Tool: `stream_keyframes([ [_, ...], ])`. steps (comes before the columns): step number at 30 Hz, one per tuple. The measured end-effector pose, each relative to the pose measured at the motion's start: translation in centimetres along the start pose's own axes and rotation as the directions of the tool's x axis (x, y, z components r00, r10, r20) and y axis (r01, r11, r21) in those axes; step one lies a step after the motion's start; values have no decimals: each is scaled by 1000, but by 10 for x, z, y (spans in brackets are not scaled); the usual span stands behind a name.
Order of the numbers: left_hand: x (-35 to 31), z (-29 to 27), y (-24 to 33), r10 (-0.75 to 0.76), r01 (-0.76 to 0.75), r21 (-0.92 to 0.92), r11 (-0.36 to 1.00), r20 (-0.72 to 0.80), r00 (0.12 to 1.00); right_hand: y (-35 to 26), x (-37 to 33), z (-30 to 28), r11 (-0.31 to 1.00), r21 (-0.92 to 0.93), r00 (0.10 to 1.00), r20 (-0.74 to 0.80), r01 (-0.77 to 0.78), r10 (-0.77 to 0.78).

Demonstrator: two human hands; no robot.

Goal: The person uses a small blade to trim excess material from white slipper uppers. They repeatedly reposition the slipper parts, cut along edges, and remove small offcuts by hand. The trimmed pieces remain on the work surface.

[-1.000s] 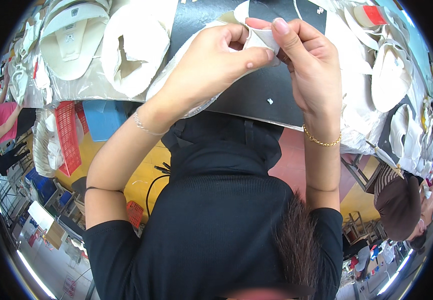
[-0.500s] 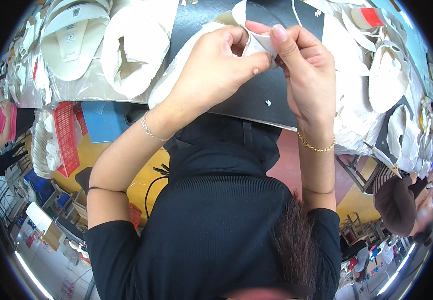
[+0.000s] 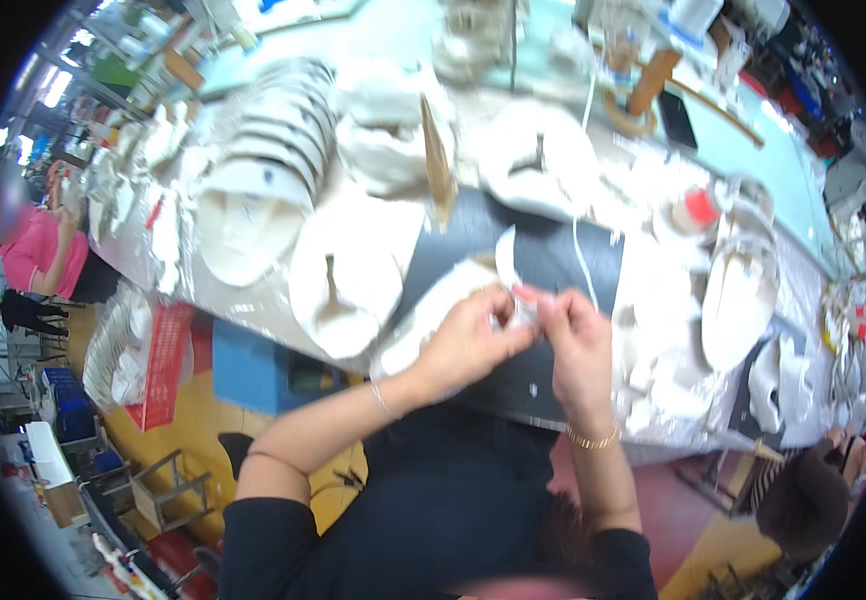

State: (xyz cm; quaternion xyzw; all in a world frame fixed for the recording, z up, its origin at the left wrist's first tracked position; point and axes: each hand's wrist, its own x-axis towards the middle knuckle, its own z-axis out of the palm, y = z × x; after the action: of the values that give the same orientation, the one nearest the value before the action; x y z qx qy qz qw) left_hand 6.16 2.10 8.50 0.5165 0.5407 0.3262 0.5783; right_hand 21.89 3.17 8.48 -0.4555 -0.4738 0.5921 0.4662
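Observation:
In front of me, a white shoe upper (image 3: 433, 318) lies partly on a black mat (image 3: 603, 258), with its edge raised between my two hands. My left hand (image 3: 465, 340) is closed on that edge, thumb and fingers pinching from the left. Close against it, my right hand (image 3: 579, 345) pinches the same edge from the right, fingertips almost meeting the left ones. Motion blur and the fingers hide the exact spot being gripped. Left of the mat lies another white upper (image 3: 353, 295) with a dark slit.
A stack of white uppers (image 3: 263, 170) stands far left, with a slit upper (image 3: 563, 160) beyond the mat. Loose white pieces and a red-capped container (image 3: 698, 208) lie right. A brown pointed strip (image 3: 437, 160) rises behind the mat. A red basket (image 3: 165, 365) and blue bin (image 3: 258, 365) stand below left.
My view has tilted up, bringing the far side of the table into sight and shifting my hands lower in the picture. Both hands still pinch the upper's edge.

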Motion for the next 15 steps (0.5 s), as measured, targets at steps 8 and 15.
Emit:
stream_keyframes([
  [8, 7, 7, 4, 122, -101, 155, 983, -134, 983, 5, 2, 1, 991, 132, 999, 18, 24, -27],
  [15, 7, -5, 12, 221, -217, 331, 918, 26, 975, -5, -12, -3, 994, 17, 993, 37, 112, -113],
])
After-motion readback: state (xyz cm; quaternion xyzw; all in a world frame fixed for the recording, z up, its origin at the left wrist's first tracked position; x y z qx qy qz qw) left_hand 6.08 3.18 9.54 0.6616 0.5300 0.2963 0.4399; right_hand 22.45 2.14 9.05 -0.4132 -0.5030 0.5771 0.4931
